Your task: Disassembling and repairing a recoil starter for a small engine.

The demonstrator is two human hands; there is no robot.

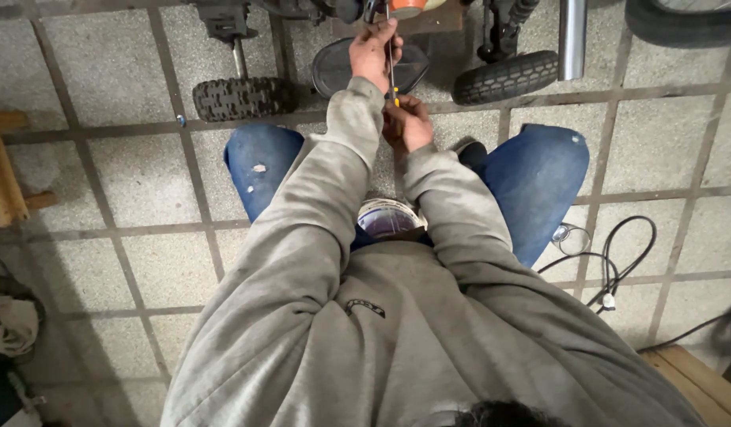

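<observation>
I sit low over a tiled floor with both arms in grey sleeves stretched forward between my knees. My left hand (373,51) reaches up and pinches the thin metal shaft of a screwdriver (390,63) near its top, close to a small wheeled machine (365,16) at the top edge. My right hand (407,122) sits lower and is closed around the screwdriver's handle, where a bit of yellow shows. The tool's tip is hidden among the machine's parts. A dark oval plate (334,67) lies under the hands.
Two small knobby tyres (243,97) (505,77) stand left and right of the hands. A metal tube (572,35) and a larger tyre (685,20) lie top right. Black cables (618,261) trail on the right. A round tin (389,217) sits between my legs. Wooden pieces (1,170) stand left.
</observation>
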